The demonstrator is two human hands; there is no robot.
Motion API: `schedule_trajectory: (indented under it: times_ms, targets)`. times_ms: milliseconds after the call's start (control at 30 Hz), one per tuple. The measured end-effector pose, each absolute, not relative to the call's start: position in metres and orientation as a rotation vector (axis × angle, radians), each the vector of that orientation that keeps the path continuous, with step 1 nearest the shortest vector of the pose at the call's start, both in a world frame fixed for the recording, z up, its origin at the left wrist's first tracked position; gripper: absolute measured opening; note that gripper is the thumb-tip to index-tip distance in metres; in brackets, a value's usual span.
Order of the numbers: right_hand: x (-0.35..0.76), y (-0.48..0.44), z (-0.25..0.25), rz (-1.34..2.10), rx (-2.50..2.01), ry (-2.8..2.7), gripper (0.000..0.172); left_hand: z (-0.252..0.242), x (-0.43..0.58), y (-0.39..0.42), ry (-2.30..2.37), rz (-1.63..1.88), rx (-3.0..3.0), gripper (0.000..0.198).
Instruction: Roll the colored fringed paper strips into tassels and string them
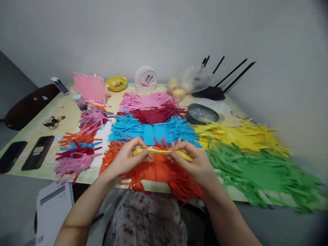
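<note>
Two hands point(126, 159) point(197, 164), one yellow paper strip point(164, 151), two phones point(11, 155) point(38, 152), two bowls point(123, 83) point(191, 112), two small cartons point(60, 85) point(80, 101)

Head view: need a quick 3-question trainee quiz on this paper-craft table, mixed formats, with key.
1. True or false: the left hand and the right hand both pinch the thin yellow paper strip.
2. Which fringed paper sheet lies directly under the hands? A pink, B orange, C blue.
3. Short answer: what colour is the fringed paper sheet on the right side of the pale table, nearest the person?
Key: 1 true. 2 B, the orange fringed paper sheet. 3 green, the green fringed paper sheet.
</note>
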State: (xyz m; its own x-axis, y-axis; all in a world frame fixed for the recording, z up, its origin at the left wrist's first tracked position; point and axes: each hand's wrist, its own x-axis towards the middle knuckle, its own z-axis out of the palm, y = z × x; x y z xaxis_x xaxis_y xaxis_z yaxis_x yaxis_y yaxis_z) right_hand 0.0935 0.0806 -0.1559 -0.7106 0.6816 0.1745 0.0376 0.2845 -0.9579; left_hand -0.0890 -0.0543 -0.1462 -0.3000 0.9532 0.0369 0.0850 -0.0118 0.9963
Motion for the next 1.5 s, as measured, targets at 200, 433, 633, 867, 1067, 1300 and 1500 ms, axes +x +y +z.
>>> schedule_trajectory:
  times_ms: [200,433,633,867,1067,1300,1500]
  targets:
    - [0.091,0.077,-0.164,1.647,-0.710,-1.791,0.014,-0.153,-0.085,-0.055,1.273,1.555,0.881,0.025]
    - [0.081,0.082,-0.173,1.727,-0.585,-1.662,0.008,-0.164,-0.087,-0.054,1.270,1.578,0.886,0.021]
    - [0.087,0.076,-0.164,1.330,-0.483,-1.922,0.019,-0.153,-0.098,-0.062,1.396,1.425,1.308,0.021]
    - [0.090,0.066,-0.154,0.774,-0.074,-2.219,0.029,-0.134,-0.103,-0.055,1.663,1.044,1.890,0.019]
    - [0.098,0.073,-0.150,0.793,-0.234,-2.388,0.037,-0.145,-0.102,-0.053,2.002,0.878,2.173,0.021]
    - [0.073,0.089,-0.146,1.820,-0.302,-2.324,0.031,-0.148,-0.107,-0.058,1.880,0.964,2.374,0.022]
    - [0.060,0.074,-0.158,2.115,-0.319,-2.000,0.028,-0.167,-0.113,-0.062,1.997,1.128,2.304,0.023]
